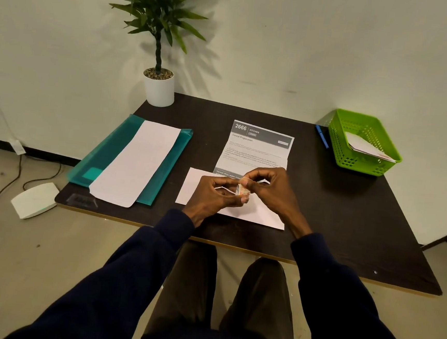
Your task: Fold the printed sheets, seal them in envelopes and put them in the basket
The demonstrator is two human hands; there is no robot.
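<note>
A printed sheet (259,148) headed "2666 KITCHEN" lies face up on the dark table (348,207), creased across but spread open. Its near edge rests on a white envelope (191,185) that lies flat under my hands. My left hand (214,195) pinches a small pale roll (242,190), perhaps tape or stickers, just above the envelope. My right hand (272,189) meets it from the right, fingertips closed on the roll's top end. A thin white strip curls between the two hands. The green basket (337,149) stands at the far right with white envelopes inside.
A teal folder (104,159) at the left carries a long white envelope (136,161). A blue pen (322,137) lies beside the basket. A potted plant (159,88) stands at the back left corner. On the floor to the left are a white device (34,200) and cables.
</note>
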